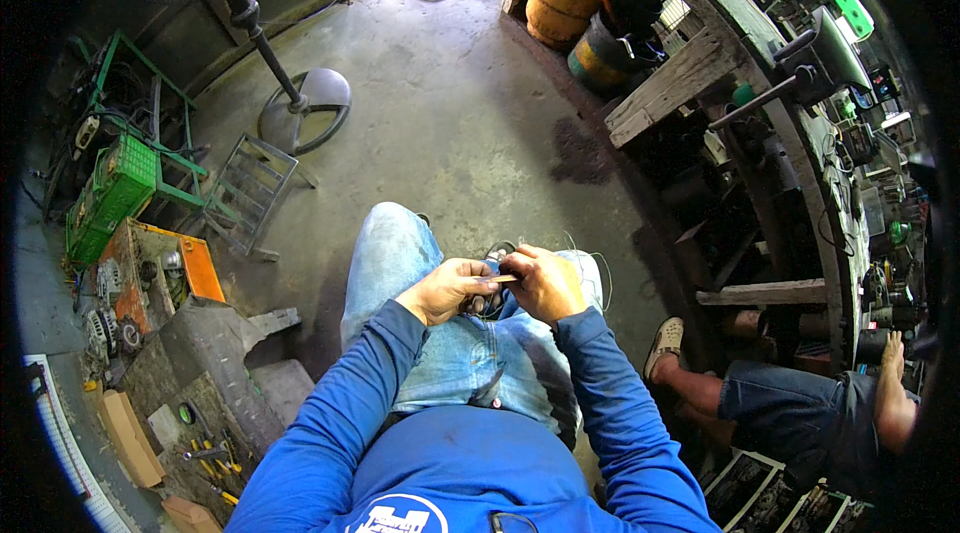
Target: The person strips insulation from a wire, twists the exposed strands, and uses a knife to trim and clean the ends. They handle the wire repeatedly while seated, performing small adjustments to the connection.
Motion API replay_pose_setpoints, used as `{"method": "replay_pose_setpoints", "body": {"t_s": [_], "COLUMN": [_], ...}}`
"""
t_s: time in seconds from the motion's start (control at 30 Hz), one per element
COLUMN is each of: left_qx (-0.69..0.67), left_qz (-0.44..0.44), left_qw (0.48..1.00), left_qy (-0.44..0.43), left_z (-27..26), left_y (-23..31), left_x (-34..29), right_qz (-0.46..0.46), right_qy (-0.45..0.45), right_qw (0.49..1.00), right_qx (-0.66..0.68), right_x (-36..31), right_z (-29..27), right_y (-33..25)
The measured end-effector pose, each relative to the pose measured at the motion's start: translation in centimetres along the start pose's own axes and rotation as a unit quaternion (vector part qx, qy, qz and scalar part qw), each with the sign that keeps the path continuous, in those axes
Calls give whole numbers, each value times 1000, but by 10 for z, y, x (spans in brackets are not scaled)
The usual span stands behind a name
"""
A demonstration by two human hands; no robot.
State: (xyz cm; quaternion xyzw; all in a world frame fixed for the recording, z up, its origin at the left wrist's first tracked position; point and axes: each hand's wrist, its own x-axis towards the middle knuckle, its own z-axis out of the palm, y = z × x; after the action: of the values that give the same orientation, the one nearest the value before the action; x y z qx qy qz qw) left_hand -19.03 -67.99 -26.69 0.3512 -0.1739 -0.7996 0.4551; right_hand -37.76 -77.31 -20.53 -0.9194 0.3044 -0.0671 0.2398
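Over my lap, my left hand [447,291] and my right hand [549,285] meet with closed fingers. Between them is a thin, flat tan strip [497,279], pinched at its left end by my left thumb and finger. Its right end runs under the fingers of my right hand. A fine wire [606,283] curls out in a loop beside my right hand, over my right knee. Just below the strip sits a dark part [484,305], mostly covered by my hands, its kind unclear.
A pedestal fan [262,43] stands ahead on the left, near a metal rack [250,188] and a green crate [125,183]. Tools [210,453] lie on a bench at my left. A cluttered workbench [815,173] runs along the right, where another person's leg [690,383] reaches in.
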Motion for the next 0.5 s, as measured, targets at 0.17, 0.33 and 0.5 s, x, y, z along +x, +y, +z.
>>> {"method": "replay_pose_setpoints", "body": {"t_s": [0.17,0.33,0.5], "left_qx": [15,32,43], "left_qz": [42,55,92], "left_qw": [993,986,982], "left_qy": [108,153,157], "left_z": [0,-3,-3], "left_y": [-5,-8,-8], "left_x": [7,10,12], "right_qz": [55,221,128], "right_qy": [114,360,540], "right_qw": [984,881,827], "right_qx": [125,213,86], "right_x": [-8,-71,-194], "right_z": [-44,-174,-341], "right_y": [15,68,103]}}
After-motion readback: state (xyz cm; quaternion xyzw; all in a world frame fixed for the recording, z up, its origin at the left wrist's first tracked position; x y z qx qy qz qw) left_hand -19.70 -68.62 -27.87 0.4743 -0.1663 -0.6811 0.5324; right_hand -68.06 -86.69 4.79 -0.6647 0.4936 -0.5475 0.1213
